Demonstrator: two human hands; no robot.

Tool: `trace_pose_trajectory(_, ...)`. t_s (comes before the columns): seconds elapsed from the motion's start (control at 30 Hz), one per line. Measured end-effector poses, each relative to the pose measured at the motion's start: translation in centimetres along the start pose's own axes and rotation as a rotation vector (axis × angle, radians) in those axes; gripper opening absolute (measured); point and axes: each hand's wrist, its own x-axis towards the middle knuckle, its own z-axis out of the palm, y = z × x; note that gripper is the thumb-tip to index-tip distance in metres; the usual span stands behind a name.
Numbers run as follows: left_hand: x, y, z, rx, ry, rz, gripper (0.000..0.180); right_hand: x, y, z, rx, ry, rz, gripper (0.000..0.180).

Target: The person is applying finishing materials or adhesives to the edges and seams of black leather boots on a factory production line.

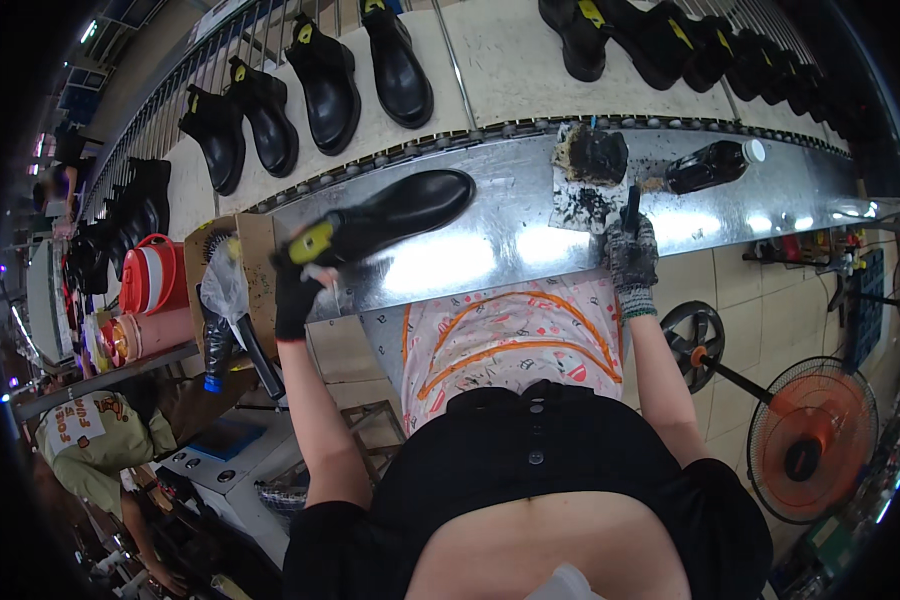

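My left hand (295, 290), in a black glove with bare fingertips, grips a black ankle boot (400, 212) by its top, near the yellow pull tab. The boot lies slanted over the metal ledge, toe to the right, slightly blurred. My right hand (632, 265), in a stained grey knit glove, is closed round a slim dark stick-like tool (632, 205); its lower end is hidden in the fingers. Just beyond that hand lies a white sheet (562, 205) smeared black, with a blackened sponge-like block (598, 155) on it. A dark bottle with a white cap (710, 167) lies to the right.
A conveyor (510, 60) behind the metal ledge (510, 245) carries several black boots (325, 90). At left stand a cardboard box (255, 270) and a red container (150, 278). An orange fan (810, 440) stands at right. Another person (100, 450) is at lower left.
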Motion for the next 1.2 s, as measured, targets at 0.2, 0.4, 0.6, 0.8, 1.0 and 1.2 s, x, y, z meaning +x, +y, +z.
trace_pose_trajectory(0.2,-3.3,3.3,4.4,-0.093,0.229,-0.006,0.053,-0.1,-0.5,0.8,0.041,-0.101,0.061,0.024)
trace_pose_trajectory(0.4,1.3,8.8,8.1,-0.086,0.399,-0.048,0.040,-0.1,-0.2,0.6,-0.210,-0.001,-0.217,0.021)
trace_pose_trajectory(0.6,14.8,10.5,14.1,-0.564,0.211,0.025,0.038,-1.3,-2.7,0.7,-0.429,0.004,-0.320,0.024)
trace_pose_trajectory(0.8,27.4,10.5,23.7,-0.372,0.387,0.054,0.043,-1.8,-3.1,0.8,-0.423,-0.056,-0.193,0.029)
trace_pose_trajectory(1.0,29.6,4.6,28.8,0.229,0.303,0.141,0.068,-1.1,0.8,1.2,-0.428,-0.027,-0.337,0.020)
trace_pose_trajectory(1.2,27.1,2.6,24.0,0.511,0.765,0.341,0.105,-1.8,-1.3,0.5,-0.620,0.026,-0.297,0.029)
